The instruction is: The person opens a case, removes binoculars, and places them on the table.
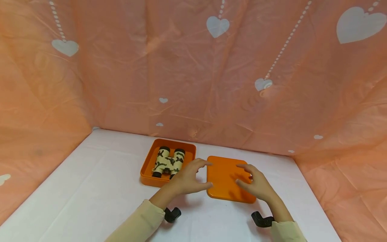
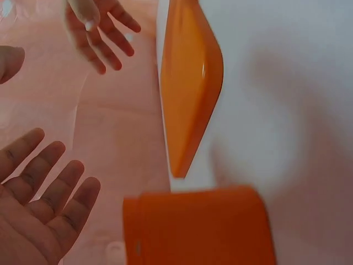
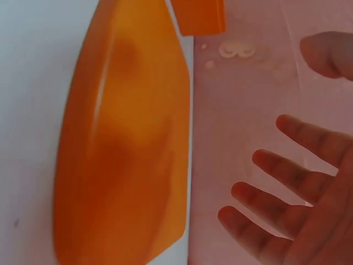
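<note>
A pair of camouflage binoculars [image 1: 168, 162] lies in an orange box [image 1: 148, 180] at the middle left of the table. Right of it, the box's flat orange lid [image 1: 225, 178] rests on the white surface. My left hand [image 1: 188, 178] hovers between box and lid, fingers spread apart from the thumb, holding nothing. Above the lid's right side is my right hand [image 1: 256, 183], its fingers also parted and the palm bare. In the left wrist view, the lid [image 2: 190, 88] and box [image 2: 198, 229] both appear below the hands. The right wrist view shows the lid [image 3: 127, 138] beside the spread fingers [image 3: 281, 176].
A white cloth [image 1: 90, 191] covers the table. Orange sheeting with white hearts [image 1: 181, 67] rises behind and at both sides. Black wrist mounts [image 1: 173, 215] stick out under the forearms.
</note>
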A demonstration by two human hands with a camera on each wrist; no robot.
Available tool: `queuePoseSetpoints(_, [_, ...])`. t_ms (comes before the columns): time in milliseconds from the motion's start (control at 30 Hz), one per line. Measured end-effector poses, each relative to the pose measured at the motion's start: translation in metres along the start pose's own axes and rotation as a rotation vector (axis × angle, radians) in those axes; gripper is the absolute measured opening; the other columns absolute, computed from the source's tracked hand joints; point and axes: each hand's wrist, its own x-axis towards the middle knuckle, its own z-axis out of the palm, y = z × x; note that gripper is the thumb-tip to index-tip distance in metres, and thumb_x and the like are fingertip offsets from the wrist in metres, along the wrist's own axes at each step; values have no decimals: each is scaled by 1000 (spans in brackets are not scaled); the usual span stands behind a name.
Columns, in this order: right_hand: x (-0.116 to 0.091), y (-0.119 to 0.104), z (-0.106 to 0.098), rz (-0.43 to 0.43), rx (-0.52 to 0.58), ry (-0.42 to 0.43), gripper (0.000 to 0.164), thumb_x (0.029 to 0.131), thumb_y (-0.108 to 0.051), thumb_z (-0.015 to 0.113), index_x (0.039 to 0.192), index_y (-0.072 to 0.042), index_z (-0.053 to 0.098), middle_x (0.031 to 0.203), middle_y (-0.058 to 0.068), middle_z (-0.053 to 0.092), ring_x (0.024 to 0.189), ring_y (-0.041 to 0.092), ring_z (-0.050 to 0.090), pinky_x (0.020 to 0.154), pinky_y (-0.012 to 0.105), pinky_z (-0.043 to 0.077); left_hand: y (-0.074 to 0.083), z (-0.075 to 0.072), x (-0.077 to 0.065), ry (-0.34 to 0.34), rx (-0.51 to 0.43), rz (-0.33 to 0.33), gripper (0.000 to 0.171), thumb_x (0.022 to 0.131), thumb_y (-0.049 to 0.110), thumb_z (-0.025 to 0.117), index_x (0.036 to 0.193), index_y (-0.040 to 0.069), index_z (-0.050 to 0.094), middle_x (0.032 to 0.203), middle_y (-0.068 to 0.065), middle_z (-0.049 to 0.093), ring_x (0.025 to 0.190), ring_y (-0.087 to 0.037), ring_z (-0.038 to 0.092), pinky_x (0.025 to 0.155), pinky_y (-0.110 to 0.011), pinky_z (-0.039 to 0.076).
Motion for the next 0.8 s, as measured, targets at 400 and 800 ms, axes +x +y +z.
queuePoseSetpoints(400, [15,-26,5,-29,53,38,51,84,-19,72,132,-13,56,133,14,57,118,41,56,92,56,50,-20,-42,-9,39,158,-29,59,79,39,76,131,19,56,133,0,56,122,-22,53,103,-43,47])
queuePoseSetpoints(800, [29,-51,32,-50,171,35,49,85,-18,71,131,-13,57,132,11,58,118,37,56,94,54,49,-46,-74,-12,51,315,-50,65,70,44,81,125,16,60,99,-4,59,88,-19,55,72,-30,48])
